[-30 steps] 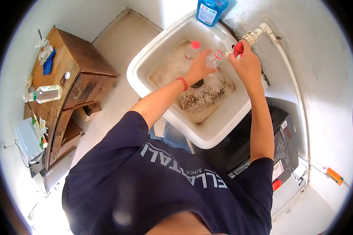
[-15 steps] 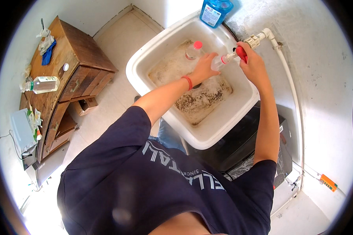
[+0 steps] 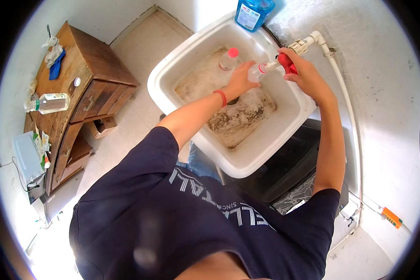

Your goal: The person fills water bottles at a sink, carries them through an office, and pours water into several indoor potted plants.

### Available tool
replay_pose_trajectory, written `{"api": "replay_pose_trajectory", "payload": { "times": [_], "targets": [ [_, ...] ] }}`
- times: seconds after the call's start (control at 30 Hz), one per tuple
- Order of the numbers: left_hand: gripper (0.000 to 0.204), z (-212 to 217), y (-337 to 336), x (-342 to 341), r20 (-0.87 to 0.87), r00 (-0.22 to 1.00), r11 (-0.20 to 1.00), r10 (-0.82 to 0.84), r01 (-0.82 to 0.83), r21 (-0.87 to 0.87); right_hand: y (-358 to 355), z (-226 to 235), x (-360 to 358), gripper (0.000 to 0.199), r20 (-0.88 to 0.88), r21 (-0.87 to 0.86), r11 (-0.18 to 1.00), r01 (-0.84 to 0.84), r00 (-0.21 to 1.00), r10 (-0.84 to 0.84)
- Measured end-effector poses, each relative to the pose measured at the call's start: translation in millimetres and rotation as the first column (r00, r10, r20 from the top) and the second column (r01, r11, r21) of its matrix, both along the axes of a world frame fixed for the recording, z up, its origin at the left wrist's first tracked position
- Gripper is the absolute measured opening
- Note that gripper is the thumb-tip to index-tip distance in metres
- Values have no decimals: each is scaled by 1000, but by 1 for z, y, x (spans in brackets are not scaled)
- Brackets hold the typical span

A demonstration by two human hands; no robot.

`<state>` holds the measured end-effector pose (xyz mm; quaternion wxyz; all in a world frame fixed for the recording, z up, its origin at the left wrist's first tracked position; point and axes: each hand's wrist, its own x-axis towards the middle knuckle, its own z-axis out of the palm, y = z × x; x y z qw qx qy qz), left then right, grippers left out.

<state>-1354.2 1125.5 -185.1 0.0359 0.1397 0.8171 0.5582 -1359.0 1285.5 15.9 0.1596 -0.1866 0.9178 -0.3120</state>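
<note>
My left hand (image 3: 241,79) is closed around a small clear plastic bottle (image 3: 255,73) with a red ring at its neck. The bottle leans with its mouth at the spout of a white plastic tap (image 3: 271,66). Whether water runs into it I cannot make out. On the tap's red handle (image 3: 285,61) my right hand (image 3: 307,77) has its fingers closed, the thumb on the near side. A second clear bottle with a red cap (image 3: 228,59) stands upright inside the white sink (image 3: 161,84), beyond my left hand. Brown stains mark the sink's bottom.
A blue liquid bottle (image 3: 253,15) stands on the sink's far rim. White pipe (image 3: 343,88) runs down the right wall. Under the sink's right side sits a black box-like unit (image 3: 284,156). At left, a wooden desk (image 3: 95,58) bears a clear bottle with a green neck (image 3: 53,103).
My right wrist and forearm have swung outward to the right, and the red handle looks turned. My left hand and the bottle stay almost where they were at the spout.
</note>
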Motion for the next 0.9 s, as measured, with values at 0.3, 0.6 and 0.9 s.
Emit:
{"api": "replay_pose_trajectory", "payload": {
  "times": [0.3, 0.6, 0.9],
  "targets": [
    [70, -9, 4, -3, 28, 1000, 1000, 5, -5, 16, -1, -5, -1, 52, -16, 28, 999, 33, 999, -33],
    [68, -16, 5, -1, 43, 999, 1000, -5, 5, 9, -6, -3, 0, 51, 13, 58, 997, 59, 998, -60],
    [68, -20, 6, 0, 32, 999, 999, 19, -20, 25, -6, -3, 1, 50, 4, 39, 997, 71, 997, -71]
  ]
}}
